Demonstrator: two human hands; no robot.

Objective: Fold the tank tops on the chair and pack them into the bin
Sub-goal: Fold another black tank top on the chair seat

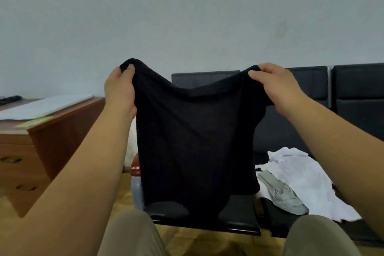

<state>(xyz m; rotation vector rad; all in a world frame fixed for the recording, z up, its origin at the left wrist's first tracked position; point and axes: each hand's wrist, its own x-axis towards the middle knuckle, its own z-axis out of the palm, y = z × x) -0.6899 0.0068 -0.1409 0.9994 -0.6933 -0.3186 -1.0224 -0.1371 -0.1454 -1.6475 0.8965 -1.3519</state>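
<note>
Both forearms bare, extended forward and up. Grip, left hand [120, 89]: pinches top corner of black tank top [197, 131], thumb on near side. Grip, right hand [276, 86]: pinches opposite top corner, thumb likewise. Hands level, well apart.

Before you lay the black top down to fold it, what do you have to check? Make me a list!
1. Left hand grips one corner of the black tank top: ok.
2. Right hand grips the other corner: ok.
3. Top hangs spread out: ok.
4. Chair seat beneath is bare: cannot tell, the top hides most of it.
5. White and grey clothes pile lies off to the right: ok.
6. Bin ready: cannot tell, not in view.
</note>
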